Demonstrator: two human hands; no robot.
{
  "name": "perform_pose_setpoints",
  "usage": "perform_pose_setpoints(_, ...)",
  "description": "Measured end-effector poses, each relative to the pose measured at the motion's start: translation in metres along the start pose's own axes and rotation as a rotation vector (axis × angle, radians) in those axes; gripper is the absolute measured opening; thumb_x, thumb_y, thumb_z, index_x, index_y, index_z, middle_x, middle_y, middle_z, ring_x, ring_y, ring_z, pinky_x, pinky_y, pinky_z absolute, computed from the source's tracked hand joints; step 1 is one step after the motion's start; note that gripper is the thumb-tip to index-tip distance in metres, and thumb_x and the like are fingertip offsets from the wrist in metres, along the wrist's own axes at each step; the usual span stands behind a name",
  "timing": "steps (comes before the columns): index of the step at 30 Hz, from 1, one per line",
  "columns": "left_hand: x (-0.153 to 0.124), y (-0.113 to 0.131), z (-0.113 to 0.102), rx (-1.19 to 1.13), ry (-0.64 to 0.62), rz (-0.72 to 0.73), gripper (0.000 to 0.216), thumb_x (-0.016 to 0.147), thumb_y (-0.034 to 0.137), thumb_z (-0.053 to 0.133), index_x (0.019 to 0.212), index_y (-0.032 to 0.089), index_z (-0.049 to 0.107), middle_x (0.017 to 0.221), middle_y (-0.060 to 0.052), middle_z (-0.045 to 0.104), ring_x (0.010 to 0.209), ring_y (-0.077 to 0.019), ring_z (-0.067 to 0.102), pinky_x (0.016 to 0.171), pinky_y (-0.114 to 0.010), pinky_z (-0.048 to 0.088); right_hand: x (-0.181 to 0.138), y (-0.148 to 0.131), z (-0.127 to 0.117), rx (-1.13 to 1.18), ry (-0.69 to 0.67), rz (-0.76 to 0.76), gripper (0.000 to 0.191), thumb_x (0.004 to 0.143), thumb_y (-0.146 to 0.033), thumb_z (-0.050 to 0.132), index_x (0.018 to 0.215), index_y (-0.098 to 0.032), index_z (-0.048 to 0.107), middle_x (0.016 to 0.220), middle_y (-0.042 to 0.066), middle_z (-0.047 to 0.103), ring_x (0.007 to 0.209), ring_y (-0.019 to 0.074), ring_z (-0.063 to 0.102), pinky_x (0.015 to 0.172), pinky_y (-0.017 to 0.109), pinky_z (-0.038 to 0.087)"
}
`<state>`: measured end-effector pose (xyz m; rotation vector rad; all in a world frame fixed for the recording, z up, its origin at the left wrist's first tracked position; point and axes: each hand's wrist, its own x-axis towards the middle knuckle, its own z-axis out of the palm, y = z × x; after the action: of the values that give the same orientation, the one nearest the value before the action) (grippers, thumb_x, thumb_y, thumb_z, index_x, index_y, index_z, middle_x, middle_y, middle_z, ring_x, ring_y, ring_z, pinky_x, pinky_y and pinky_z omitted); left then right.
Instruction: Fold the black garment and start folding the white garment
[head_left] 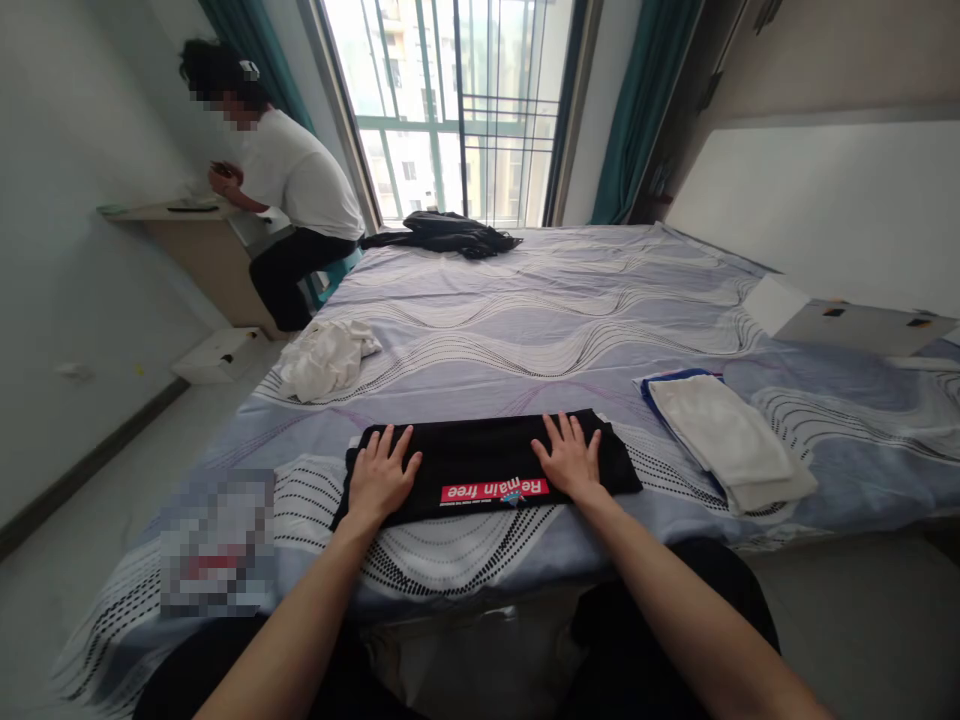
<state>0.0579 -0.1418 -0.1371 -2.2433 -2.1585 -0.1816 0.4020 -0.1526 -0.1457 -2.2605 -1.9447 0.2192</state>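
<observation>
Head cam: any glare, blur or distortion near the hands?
Head view: window blown out by daylight; wide-angle bows the bed at its edges; left hand, right hand and shirt sharp, evenly lit; pixelated patch at lower left.

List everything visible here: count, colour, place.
folded garment: one, black with red label, near bed edge
folded towels: one stack, white over blue, right of the garment
crumpled cloth: one, white, left side of bed
clothes pile: one, black, far end of bed
bed: one, lilac wave-patterned sheet, centre
person: one, white top, black trousers, seated by window
curtains: two, teal, flanking window
left hand: one, flat, open, on garment's left end
right hand: one, flat, open, on garment's right end
</observation>
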Motion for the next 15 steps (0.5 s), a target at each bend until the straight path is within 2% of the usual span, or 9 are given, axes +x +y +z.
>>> perform_pose_setpoints(2,-0.003,-0.011,-0.001,-0.012,-0.006,-0.027,0.063,0.102,0.050,0.036,0.160,0.025,0.035,0.168,-0.013,0.029,0.154,-0.0326,0.027,0.122,-0.052,0.028,0.003,0.026,-0.002,-0.034,0.013,0.051,0.063,0.105,-0.057,0.027,0.163,-0.031,0.027,0.171,0.006,0.017,0.156,0.0310,0.012,0.120,0.071,0.004)
perform_pose_setpoints(4,-0.004,-0.010,-0.003,-0.033,-0.023,-0.085,0.064,0.102,0.048,0.034,0.160,0.023,0.035,0.168,-0.014,0.028,0.154,-0.0346,0.027,0.122,-0.057,0.025,0.004,0.043,-0.007,-0.052,0.020,0.093,0.060,0.106,-0.053,0.024,0.162,-0.032,0.028,0.171,0.005,0.018,0.156,0.0317,0.014,0.118,0.072,0.008)
perform_pose_setpoints(6,-0.004,0.006,-0.008,-0.035,-0.001,-0.199,0.063,0.101,0.045,0.036,0.158,0.019,0.039,0.168,-0.018,0.026,0.154,-0.0427,0.022,0.118,-0.070,0.020,0.004,0.042,-0.012,-0.076,0.042,0.160,0.058,0.106,-0.046,0.025,0.162,-0.030,0.031,0.170,0.008,0.022,0.155,0.0355,0.017,0.117,0.075,0.008)
perform_pose_setpoints(8,-0.004,0.037,-0.014,-0.013,0.085,-0.252,0.062,0.097,0.035,0.041,0.155,0.012,0.043,0.168,-0.023,0.023,0.153,-0.0502,0.015,0.114,-0.078,0.017,0.003,0.020,-0.017,-0.114,0.102,0.205,0.059,0.104,-0.038,0.028,0.160,-0.021,0.036,0.168,0.013,0.024,0.154,0.0411,0.015,0.116,0.077,0.003)
perform_pose_setpoints(9,-0.003,0.055,-0.017,-0.009,0.127,-0.205,0.063,0.095,0.028,0.043,0.154,0.009,0.044,0.168,-0.023,0.022,0.153,-0.0501,0.013,0.115,-0.077,0.017,0.001,0.003,-0.017,-0.124,0.145,0.180,0.060,0.103,-0.035,0.030,0.160,-0.018,0.036,0.168,0.014,0.023,0.154,0.0427,0.011,0.116,0.076,0.001)
perform_pose_setpoints(11,-0.003,0.092,-0.017,-0.051,0.109,0.072,0.065,0.091,0.017,0.041,0.156,0.009,0.040,0.168,-0.018,0.023,0.156,-0.0397,0.014,0.122,-0.063,0.021,-0.003,-0.037,-0.013,-0.102,0.189,0.017,0.061,0.102,-0.034,0.031,0.161,-0.017,0.033,0.170,0.012,0.019,0.156,0.0411,0.005,0.118,0.073,0.001)
perform_pose_setpoints(13,-0.004,0.119,-0.010,-0.110,-0.010,0.320,0.068,0.092,0.018,0.040,0.160,0.014,0.034,0.168,-0.012,0.027,0.157,-0.0299,0.017,0.125,-0.053,0.022,-0.008,-0.073,-0.003,-0.042,0.134,-0.166,0.061,0.103,-0.033,0.029,0.163,-0.023,0.030,0.171,0.005,0.018,0.157,0.0344,0.005,0.122,0.066,0.005)
perform_pose_setpoints(15,-0.005,0.133,0.000,-0.136,-0.097,0.397,0.069,0.095,0.026,0.042,0.162,0.018,0.029,0.168,-0.009,0.028,0.157,-0.0277,0.018,0.127,-0.053,0.018,-0.014,-0.095,0.009,0.010,0.043,-0.225,0.060,0.104,-0.031,0.025,0.163,-0.025,0.030,0.170,0.003,0.021,0.158,0.0285,0.009,0.125,0.059,0.008)
